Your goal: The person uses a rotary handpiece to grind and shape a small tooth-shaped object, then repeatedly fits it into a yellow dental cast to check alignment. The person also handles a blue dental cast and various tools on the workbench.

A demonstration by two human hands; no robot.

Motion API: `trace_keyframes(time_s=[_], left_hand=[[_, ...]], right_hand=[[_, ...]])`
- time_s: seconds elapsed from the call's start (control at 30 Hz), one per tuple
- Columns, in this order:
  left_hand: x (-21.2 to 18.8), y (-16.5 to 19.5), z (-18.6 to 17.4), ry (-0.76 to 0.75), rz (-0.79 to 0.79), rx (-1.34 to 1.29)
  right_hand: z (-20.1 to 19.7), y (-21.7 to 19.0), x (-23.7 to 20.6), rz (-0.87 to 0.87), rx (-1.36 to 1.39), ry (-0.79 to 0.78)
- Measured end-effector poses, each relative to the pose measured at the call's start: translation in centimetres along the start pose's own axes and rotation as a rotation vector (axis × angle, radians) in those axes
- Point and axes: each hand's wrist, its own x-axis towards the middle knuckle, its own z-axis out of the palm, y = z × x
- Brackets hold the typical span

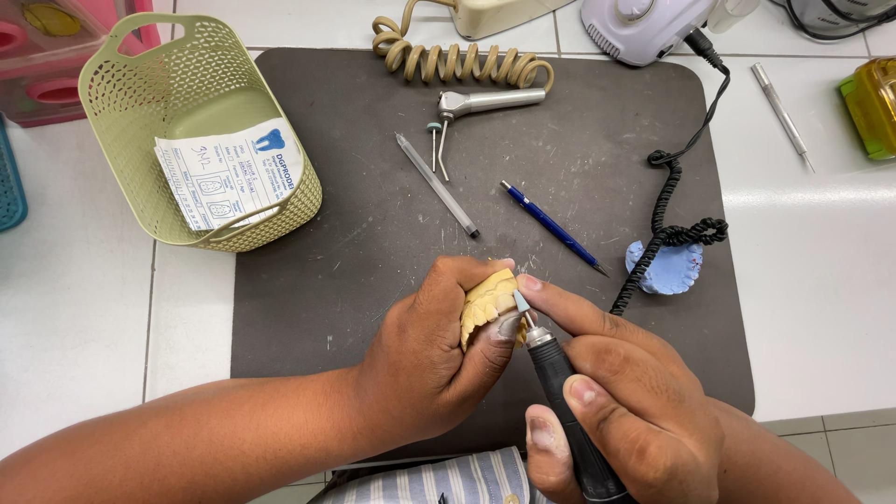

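Observation:
My left hand (434, 355) grips a yellow plaster dental cast (485, 301) above the front of a dark grey work mat (355, 187). My right hand (621, 401) holds a black rotary handpiece (569, 411) like a pen. Its small pale blue cone tip (521, 301) touches the cast near my left thumb. A black coiled cord (677, 201) runs from the right side back to a white motor unit (644, 26).
On the mat lie a blue pencil (551, 226), a clear grey pen (437, 184), a silver handpiece (485, 103) with two burs, and a blue dental cast (665, 268). A green basket (131, 121) holding a paper form stands at left. A metal tool (782, 114) lies at right.

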Motion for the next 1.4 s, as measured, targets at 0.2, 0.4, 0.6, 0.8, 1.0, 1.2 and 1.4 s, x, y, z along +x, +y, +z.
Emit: trace_keyframes(time_s=[0.2, 0.4, 0.6, 0.8, 1.0, 1.2, 1.4], left_hand=[[0.0, 0.0, 0.2, 0.0, -0.01, -0.019], [0.0, 0.0, 0.2, -0.011, -0.026, -0.014], [0.0, -0.2, 0.2, 0.01, 0.022, 0.019], [-0.1, -0.2, 0.2, -0.02, -0.008, -0.006], [0.0, -0.1, 0.4, 0.006, 0.003, 0.0], [0.1, -0.1, 0.3, 0.0, 0.011, 0.0], [0.1, -0.1, 0.2, -0.015, -0.018, 0.025]], right_hand=[[0.5, -1.1, -0.4, 0.112, 0.008, 0.043], [0.3, -0.9, -0.6, 0.089, 0.042, 0.012], [0.4, -0.7, -0.8, 0.089, 0.036, 0.033], [0.3, -0.6, -0.8, 0.074, 0.034, 0.025], [0.3, -0.4, -0.7, 0.028, 0.036, 0.012], [0.3, -0.5, -0.8, 0.042, 0.037, 0.016], [0.2, 0.0, -0.8, -0.038, 0.042, -0.02]])
